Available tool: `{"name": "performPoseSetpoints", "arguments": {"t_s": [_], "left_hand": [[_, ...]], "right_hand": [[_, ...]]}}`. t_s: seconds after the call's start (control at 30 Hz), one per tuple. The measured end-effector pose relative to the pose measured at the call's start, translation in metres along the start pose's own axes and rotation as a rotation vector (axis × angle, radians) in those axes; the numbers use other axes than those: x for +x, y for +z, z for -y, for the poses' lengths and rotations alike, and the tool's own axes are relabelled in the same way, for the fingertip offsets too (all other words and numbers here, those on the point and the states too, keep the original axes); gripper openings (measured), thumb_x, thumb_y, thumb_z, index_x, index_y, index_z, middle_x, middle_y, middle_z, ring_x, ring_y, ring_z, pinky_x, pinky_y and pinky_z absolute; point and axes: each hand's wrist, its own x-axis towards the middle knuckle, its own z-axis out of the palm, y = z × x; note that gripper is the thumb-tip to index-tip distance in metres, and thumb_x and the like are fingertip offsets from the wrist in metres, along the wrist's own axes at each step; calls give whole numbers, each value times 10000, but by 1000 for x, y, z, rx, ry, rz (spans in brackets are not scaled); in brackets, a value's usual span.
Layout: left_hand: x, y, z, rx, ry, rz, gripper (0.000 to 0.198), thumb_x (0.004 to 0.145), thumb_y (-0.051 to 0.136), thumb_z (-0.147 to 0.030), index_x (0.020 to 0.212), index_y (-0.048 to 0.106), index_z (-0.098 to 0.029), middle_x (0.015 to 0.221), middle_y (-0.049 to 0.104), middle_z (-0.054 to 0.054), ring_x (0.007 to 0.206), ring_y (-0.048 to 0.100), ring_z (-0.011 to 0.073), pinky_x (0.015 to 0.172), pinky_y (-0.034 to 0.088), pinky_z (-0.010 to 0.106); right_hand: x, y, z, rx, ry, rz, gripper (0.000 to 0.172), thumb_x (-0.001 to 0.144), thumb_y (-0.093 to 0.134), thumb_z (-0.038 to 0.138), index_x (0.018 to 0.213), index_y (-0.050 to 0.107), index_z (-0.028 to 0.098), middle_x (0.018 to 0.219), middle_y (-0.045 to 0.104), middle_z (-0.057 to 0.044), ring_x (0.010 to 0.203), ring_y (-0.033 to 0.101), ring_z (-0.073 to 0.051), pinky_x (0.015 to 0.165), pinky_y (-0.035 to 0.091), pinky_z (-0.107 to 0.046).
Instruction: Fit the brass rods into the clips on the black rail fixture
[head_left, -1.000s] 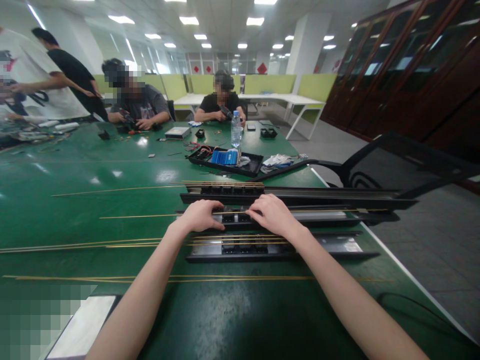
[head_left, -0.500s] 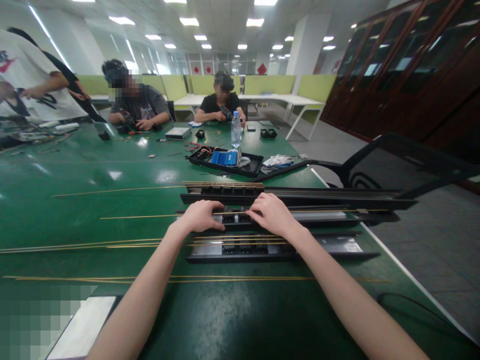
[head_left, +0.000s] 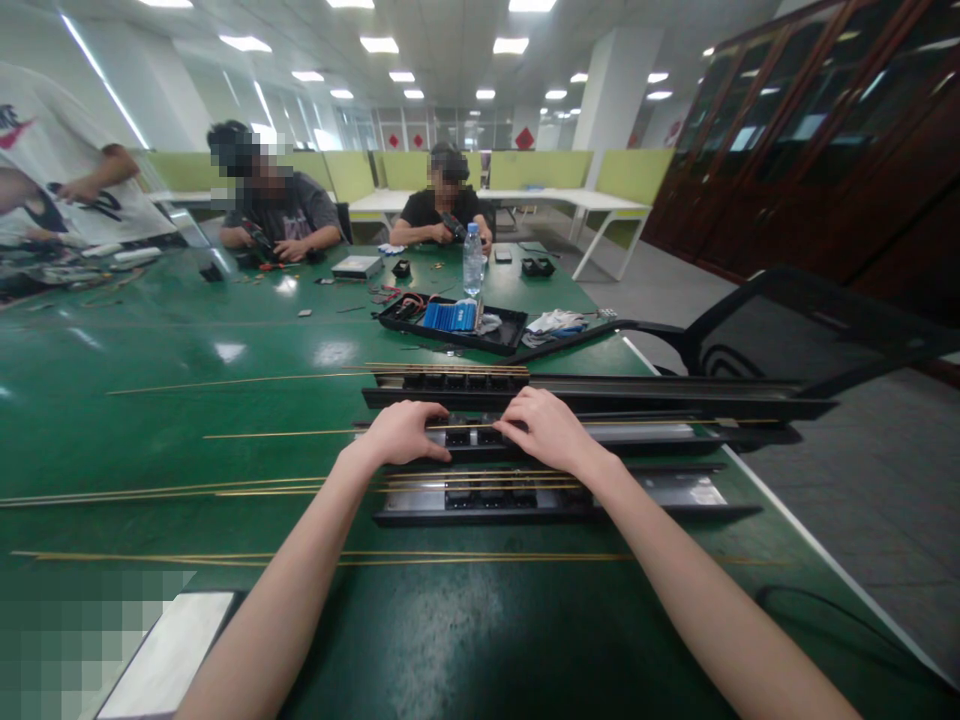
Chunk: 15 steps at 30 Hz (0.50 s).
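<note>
Three long black channels lie crosswise on the green table. My left hand [head_left: 405, 432] is at the middle channel [head_left: 637, 433], thumb and fingers apart around its left part, beside small black blocks [head_left: 457, 436] seated inside. My right hand [head_left: 541, 425] pinches at the same channel, just right of the blocks; what its fingertips hold is too small to make out. A thin brass rod [head_left: 277, 434] runs along this channel and passes by both hands. Several rods lie over the near channel [head_left: 675, 490] and the far channel [head_left: 675, 390], which also hold black blocks.
Loose brass rods [head_left: 480, 555] lie nearest me. Beyond the channels are a black tray [head_left: 506, 328] with a blue item, gloves [head_left: 555, 327] and a bottle [head_left: 472, 262]. A chair [head_left: 810, 330] stands at the right edge. Several people work across the table [head_left: 247, 400].
Both my hands keep almost the same place and pose. At the far left, a standing person's arm has shifted, and a dark-clothed figure behind is no longer seen.
</note>
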Motion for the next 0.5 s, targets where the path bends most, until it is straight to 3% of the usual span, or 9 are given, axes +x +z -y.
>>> {"name": "performPoseSetpoints", "arguments": {"t_s": [0.5], "left_hand": [[-1,-2,-2,-5,6,1,735,633,762,-599,1270,653,-247,1240,703,58,1122,652,313,953,501,358]], "right_hand": [[-1,-1,-6,34,-9,25,278,976,553,330,849,751,183,893,747,-59,871,584,-202,799,421,-322]]}}
